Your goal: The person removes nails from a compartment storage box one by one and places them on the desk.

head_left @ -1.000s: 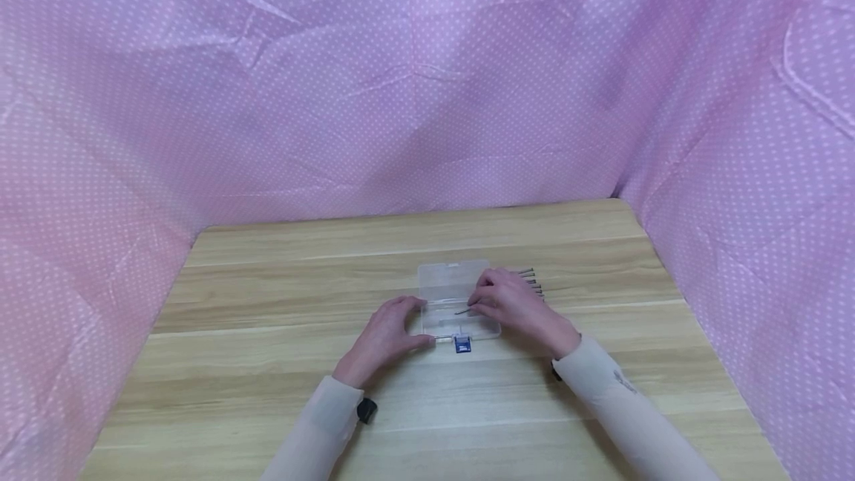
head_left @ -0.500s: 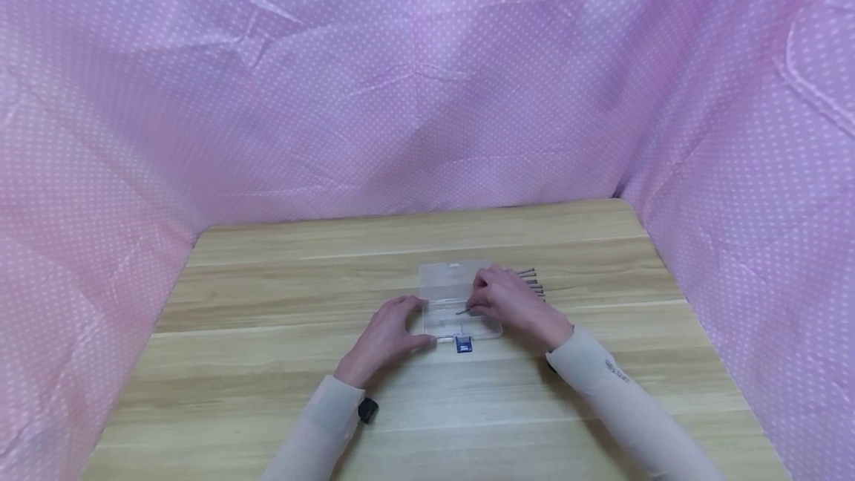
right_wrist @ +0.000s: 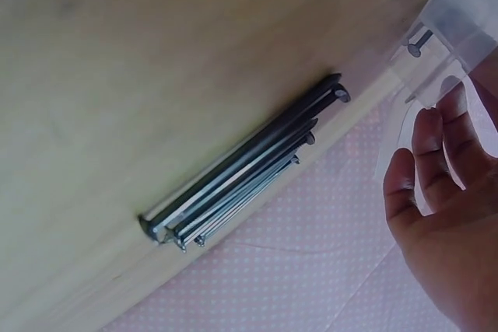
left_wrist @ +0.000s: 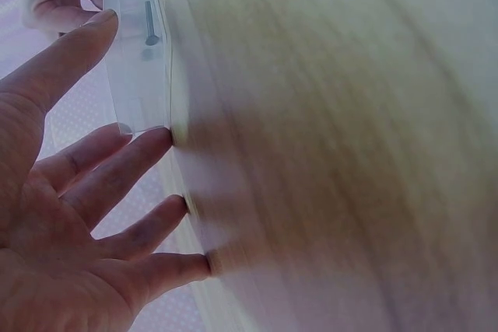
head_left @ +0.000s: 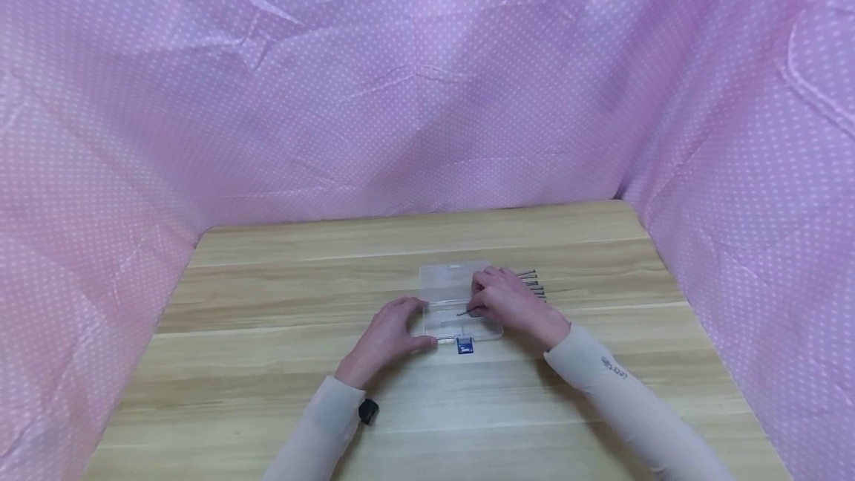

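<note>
A clear plastic box (head_left: 481, 327) with a blue latch (head_left: 465, 346) lies with its lid (head_left: 444, 282) folded back. My left hand (head_left: 387, 332) holds the box's left end, thumb at the front corner and fingertips by the hinge side. In the left wrist view, a nail (left_wrist: 150, 25) shows through the box wall, and the lower fingertips touch the table. Over the box my right hand (head_left: 510, 303) pinches a thin nail (head_left: 464, 312), its end pointing left. The right wrist view shows the hand's (right_wrist: 447, 215) fingers beside the box, their grip on the nail partly hidden.
Several dark and silvery nails (right_wrist: 241, 165) lie side by side on the wooden table (head_left: 267, 303), just right of the box. Pink dotted cloth (head_left: 414, 95) hangs around the back and sides of the table. A black wrist device (head_left: 368, 412) sits at my left cuff.
My right forearm has shifted slightly left and the wrist has turned a little, while the fingers stay over the box with the nail. The left hand and box have barely moved.
</note>
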A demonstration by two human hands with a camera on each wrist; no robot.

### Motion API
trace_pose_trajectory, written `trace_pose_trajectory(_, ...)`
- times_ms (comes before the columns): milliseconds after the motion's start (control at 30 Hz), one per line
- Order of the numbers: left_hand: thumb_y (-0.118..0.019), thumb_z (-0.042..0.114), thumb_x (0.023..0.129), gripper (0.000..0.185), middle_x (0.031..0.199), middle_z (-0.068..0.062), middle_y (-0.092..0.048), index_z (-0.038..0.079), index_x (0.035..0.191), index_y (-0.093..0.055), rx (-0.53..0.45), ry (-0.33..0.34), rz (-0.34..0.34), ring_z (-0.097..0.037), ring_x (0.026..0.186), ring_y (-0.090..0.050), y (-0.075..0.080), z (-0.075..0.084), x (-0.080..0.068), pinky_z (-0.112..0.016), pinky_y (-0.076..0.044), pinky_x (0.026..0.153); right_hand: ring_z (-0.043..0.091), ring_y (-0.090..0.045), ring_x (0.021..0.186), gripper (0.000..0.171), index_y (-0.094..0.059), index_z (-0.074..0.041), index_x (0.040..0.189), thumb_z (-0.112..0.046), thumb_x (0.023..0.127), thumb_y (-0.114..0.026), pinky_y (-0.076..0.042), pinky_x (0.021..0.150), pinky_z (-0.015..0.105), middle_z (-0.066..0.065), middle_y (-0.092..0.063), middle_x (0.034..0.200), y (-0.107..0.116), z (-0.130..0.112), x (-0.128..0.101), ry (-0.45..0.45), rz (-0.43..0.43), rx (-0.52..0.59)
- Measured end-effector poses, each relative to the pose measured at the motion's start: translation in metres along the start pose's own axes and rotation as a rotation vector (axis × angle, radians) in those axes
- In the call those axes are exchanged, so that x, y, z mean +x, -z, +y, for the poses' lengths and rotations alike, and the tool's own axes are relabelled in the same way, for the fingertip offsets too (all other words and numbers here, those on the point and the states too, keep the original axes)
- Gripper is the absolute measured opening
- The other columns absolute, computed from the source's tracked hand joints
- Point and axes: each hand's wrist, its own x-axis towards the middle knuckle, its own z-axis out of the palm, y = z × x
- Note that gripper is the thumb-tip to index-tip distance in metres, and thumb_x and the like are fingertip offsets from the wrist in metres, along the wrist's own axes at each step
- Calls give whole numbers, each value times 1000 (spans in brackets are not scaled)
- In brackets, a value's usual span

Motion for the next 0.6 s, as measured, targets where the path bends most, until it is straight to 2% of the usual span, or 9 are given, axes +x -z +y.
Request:
trace_pose_trajectory(233, -89, 39, 80, 66, 143, -17, -59, 10, 134, -65, 0, -16, 6, -38, 137, -50, -1, -1, 1, -56, -39, 116, 13, -50, 89, 7, -84, -24, 94, -23, 87, -83, -42, 76, 29, -10, -61, 94, 2, 1, 3, 41, 2, -17)
trace_pose_trajectory(433, -89, 39, 80, 66, 143, -17, -59, 10, 135, -65, -3, 3, 1, -38, 137, -50, 0, 1, 1, -56, -40, 116, 16, -53, 93, 3, -80, -20, 91, -21, 93, -77, -46, 82, 32, -6, -60, 97, 3, 0, 5, 98, -22, -56)
trace_pose_trajectory(600, -88, 40, 81, 67, 144, -17, -59, 11, 136, -63, 5, -14, 0, -39, 137, -50, 1, 1, 0, -57, -39, 116, 17, -52, 94, 3, -76, -18, 93, -21, 94, -76, -48, 84, 32, -5, -58, 99, 4, -2, 5, 103, -53, -89)
